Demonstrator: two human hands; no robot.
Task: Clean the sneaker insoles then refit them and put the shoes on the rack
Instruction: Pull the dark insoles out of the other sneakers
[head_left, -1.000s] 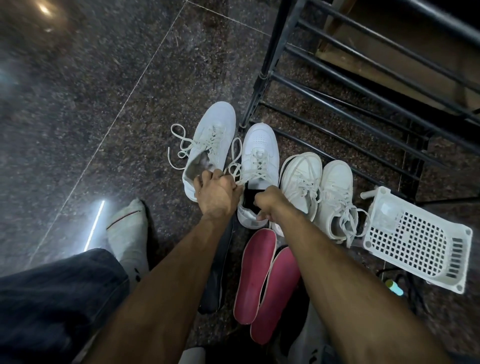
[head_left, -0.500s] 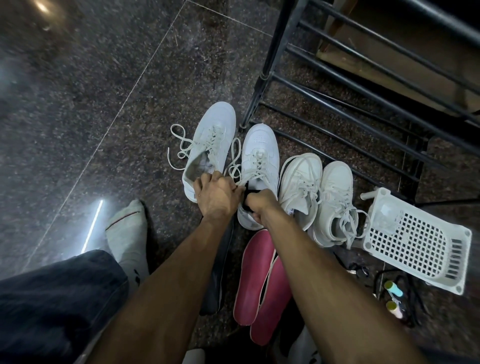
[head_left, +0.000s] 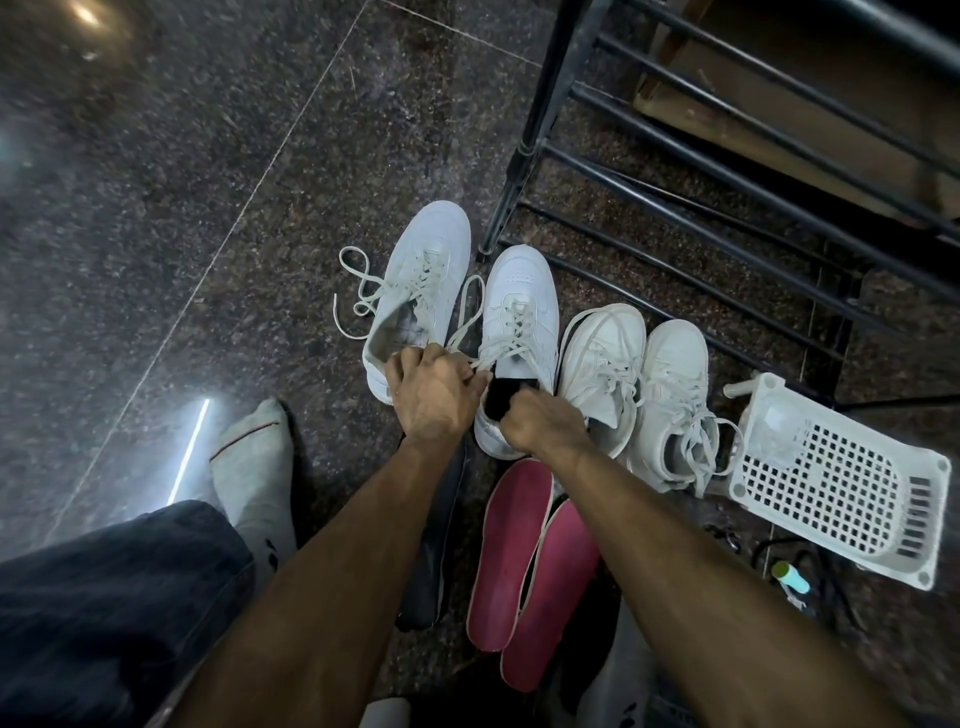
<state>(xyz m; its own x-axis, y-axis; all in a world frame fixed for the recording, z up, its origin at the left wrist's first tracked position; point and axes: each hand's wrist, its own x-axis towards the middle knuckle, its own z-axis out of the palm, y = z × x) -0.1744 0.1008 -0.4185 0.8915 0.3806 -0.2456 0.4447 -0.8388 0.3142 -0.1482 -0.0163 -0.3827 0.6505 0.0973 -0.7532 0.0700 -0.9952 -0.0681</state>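
Several white sneakers stand in a row on the floor in front of a black metal rack (head_left: 524, 140). My left hand (head_left: 434, 397) grips the left collar edge of the second sneaker (head_left: 519, 306). My right hand (head_left: 535, 421) is curled at that shoe's heel opening, fingers on a dark insole (head_left: 501, 397) that sits inside the shoe. The leftmost sneaker (head_left: 423, 270) lies unlaced beside it. Two red insoles (head_left: 511, 551) lie on the floor under my right forearm. A dark insole (head_left: 436, 551) lies below my left forearm.
A white perforated plastic basket (head_left: 841, 488) lies at the right, with a small green-capped bottle (head_left: 789, 577) and cords below it. Two more white sneakers (head_left: 670, 384) stand beside the basket. My socked foot (head_left: 254, 467) and dark trouser leg are at the lower left.
My right hand has moved left and up to the heel opening of the second sneaker, closing in on the dark insole. My left hand has kept its grip.
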